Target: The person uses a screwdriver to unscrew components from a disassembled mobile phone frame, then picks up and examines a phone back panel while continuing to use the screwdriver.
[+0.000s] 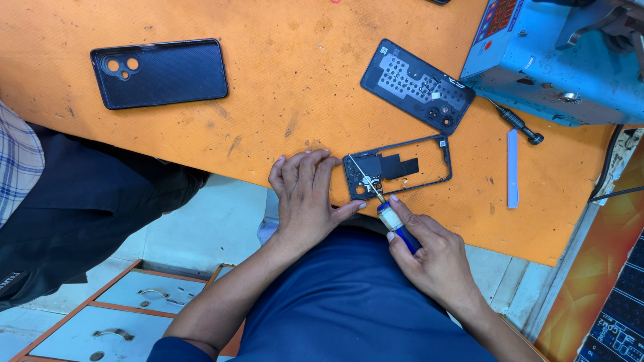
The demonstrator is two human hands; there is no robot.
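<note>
— Orange mat (268,114) under everything, scuffed and stained. Start from your left: what have you got there?

— Far left lies a dark phone case (161,72), camera holes up, well apart from your hands. Beside you sits another person in a dark sleeve (80,208), not touching anything.

— And your own hands?

— Your left hand (305,198) lies flat, fingers spread, pressing the mat at the table edge with the thumb reaching toward the phone frame (397,167); it grips nothing. Your right hand (429,251) is closed around a blue-handled screwdriver (392,218), its tip set into the frame's lower left corner.

— What could go wrong from here, in your view?

— I'd say the frame is only steadied from one side, and it sits near the table edge. If the tip slips out of the screw, it could skate across the board or nudge the frame off the mat. A loosened screw could also roll over the edge to the floor.

— Further right?

— A back cover (417,85) lies inside-up above the frame, then a white plastic pry tool (512,167), a second driver (516,124), and a blue machine (557,60) at the corner. Below the table you see pale floor tiles and drawers (127,308) with metal handles.
</note>
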